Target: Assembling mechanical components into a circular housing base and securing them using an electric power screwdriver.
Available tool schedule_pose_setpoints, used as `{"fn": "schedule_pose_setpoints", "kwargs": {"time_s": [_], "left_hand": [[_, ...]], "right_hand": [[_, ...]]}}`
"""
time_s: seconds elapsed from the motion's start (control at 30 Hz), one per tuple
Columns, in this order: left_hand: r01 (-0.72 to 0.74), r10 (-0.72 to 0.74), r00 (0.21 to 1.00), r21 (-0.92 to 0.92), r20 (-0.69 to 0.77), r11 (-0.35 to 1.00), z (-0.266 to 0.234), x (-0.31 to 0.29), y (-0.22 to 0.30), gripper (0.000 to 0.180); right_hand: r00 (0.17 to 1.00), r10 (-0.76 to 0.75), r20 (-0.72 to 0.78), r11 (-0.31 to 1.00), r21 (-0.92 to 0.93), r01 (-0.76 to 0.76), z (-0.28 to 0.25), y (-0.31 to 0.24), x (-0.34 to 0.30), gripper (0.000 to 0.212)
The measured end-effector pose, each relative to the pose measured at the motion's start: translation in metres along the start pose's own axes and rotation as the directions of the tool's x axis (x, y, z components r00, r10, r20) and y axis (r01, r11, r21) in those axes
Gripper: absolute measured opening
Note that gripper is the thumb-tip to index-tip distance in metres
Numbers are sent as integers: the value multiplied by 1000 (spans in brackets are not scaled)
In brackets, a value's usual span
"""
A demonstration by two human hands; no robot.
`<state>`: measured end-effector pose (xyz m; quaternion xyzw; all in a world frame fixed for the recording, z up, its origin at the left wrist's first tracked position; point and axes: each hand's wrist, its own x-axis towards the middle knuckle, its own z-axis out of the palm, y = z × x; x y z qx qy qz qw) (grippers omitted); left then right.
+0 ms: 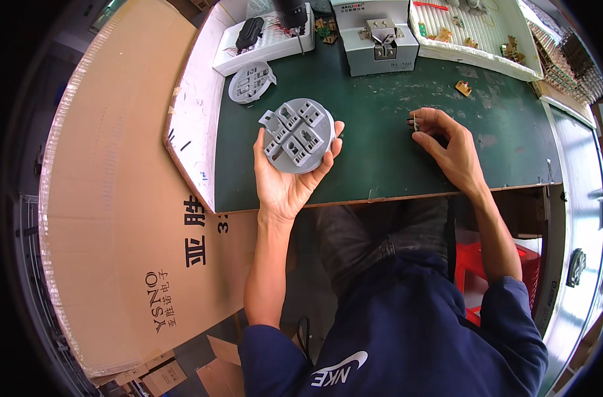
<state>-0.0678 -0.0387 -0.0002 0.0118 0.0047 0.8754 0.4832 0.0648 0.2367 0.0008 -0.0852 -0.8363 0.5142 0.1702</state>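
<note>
My left hand holds a round grey plastic fixture above the near edge of the green bench, fingers wrapped round its rim. Raised blocks with slots and square holes cover the fixture's upper face. To the right, over the bench top, my right hand pinches a small dark and light part between thumb and fingertips. That part is too small to name exactly. A second round grey fixture lies on the bench beyond my left hand, apart from it.
Far left stands a white foam tray with wires and a black tool. A grey machine sits at the back. Another foam tray holds small parts; one loose yellowish part lies before it. Brown cardboard borders the left.
</note>
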Motion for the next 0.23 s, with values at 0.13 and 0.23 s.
{"fn": "schedule_pose_setpoints", "kwargs": {"time_s": [0.13, 0.23], "left_hand": [[0, 0, 1000, 16, -14, 1000, 2, 1, -1, 79], [3, -3, 1000, -1, -11, 1000, 0, 1, -1, 78]], "right_hand": [[1000, -3, 2, 1000, 15, 3, 0, 0, 1, 32], [1000, 3, 3, 1000, -9, -3, -1, -2, 1, 32]]}}
